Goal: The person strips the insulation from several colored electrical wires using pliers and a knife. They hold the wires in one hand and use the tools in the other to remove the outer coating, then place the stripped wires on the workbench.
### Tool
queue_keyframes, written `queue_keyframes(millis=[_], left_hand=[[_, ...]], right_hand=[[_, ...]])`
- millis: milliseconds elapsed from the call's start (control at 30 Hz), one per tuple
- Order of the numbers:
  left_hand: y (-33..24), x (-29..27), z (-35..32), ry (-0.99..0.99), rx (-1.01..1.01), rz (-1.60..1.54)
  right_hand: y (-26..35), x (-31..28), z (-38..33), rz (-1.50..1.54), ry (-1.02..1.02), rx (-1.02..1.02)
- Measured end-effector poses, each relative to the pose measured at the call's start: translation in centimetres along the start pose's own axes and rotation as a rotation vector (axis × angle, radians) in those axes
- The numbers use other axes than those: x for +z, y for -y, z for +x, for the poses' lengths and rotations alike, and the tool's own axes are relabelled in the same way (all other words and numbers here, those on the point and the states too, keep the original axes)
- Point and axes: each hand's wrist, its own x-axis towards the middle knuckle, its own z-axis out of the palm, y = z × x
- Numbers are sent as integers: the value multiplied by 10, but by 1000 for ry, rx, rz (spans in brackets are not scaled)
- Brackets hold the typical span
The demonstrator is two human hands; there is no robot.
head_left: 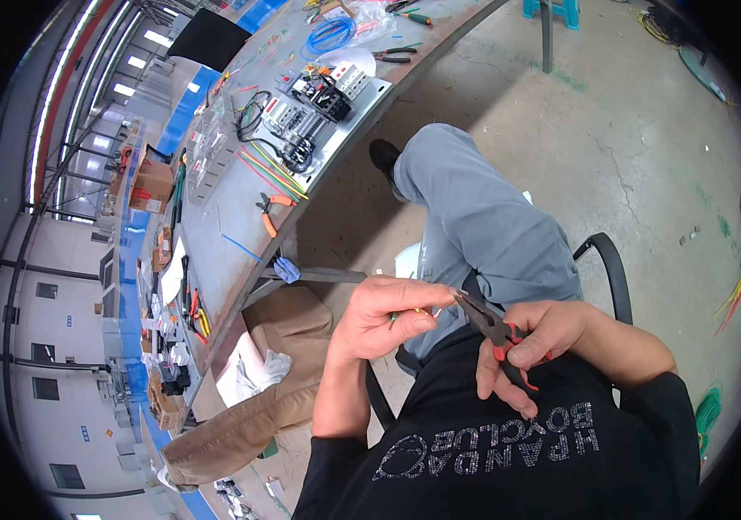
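To the right of the workbench (pixel 223 212), dark long-nose pliers (pixel 497 332) with 2 red-and-black handles are slanting toward a short wire (pixel 423 310) showing yellow. An electrical assembly (pixel 305 121) is sitting along the workbench's right edge, while orange-handled cutters (pixel 269 225) are lying on the workbench near that edge. The left hand (pixel 375 314) is hiding most of the wire, pinching it between thumb and index finger. The right hand (pixel 544 336) is half-curling around the pliers' handles; I can't tell whether their jaws are gripping anything.
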Motion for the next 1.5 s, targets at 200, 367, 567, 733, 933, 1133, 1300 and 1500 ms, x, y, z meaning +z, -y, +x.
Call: queue_keyframes(millis=[200, 367, 567, 733, 933, 1133, 1300, 1500], left_hand=[[0, -2, 0, 45, 18, -3], [3, -5, -1, 96, 0, -65], [7, -6, -1, 114, -9, -122], [4, -8, 0, 125, 8, -112], [-7, -1, 2, 110, 6, -68], [-15, 10, 6, -6, 37, 155], [-27, 25, 9, -169, -40, 300], [-30, 45, 9, -342, 0, 524]], right_hand=[[-9, 2, 3, 136, 74, -14], [-19, 4, 6, 252, 122, -31], [-27, 7, 10, 336, 161, -80], [-31, 15, 13, 381, 107, -55], [-31, 36, 12, 81, -138, -140], [-22, 50, 15, -415, -583, -163], [-19, 37, 20, -870, -814, -286], [-14, 26, 24, -1204, -1005, -375]])
